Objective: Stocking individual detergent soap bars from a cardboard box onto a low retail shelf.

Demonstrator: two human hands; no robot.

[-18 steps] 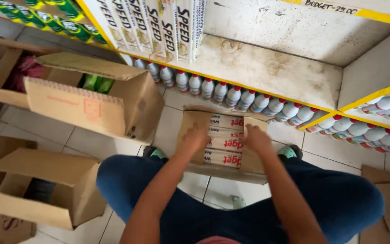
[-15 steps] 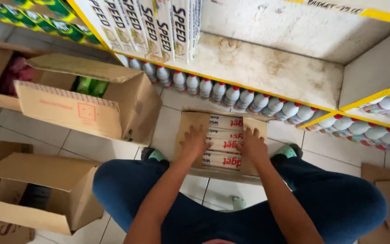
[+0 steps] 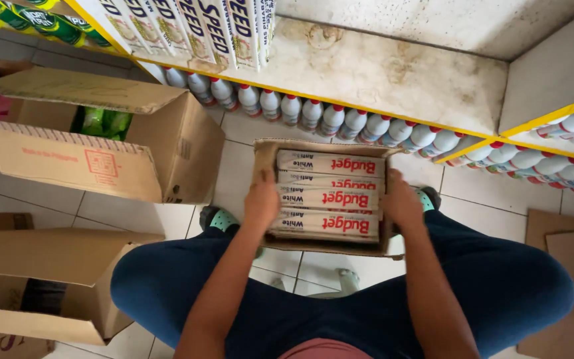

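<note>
Two hands, left hand & right hand, gripping carton w/ approx. 4 white boxes

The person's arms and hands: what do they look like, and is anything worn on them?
Both forearms are bare, with no sleeves in view. The left hand and right hand wear no gloves, and no watch, ring or bracelet shows. Fingers are partly blurred. Lower down are dark blue trousers and light green shoes.
</note>
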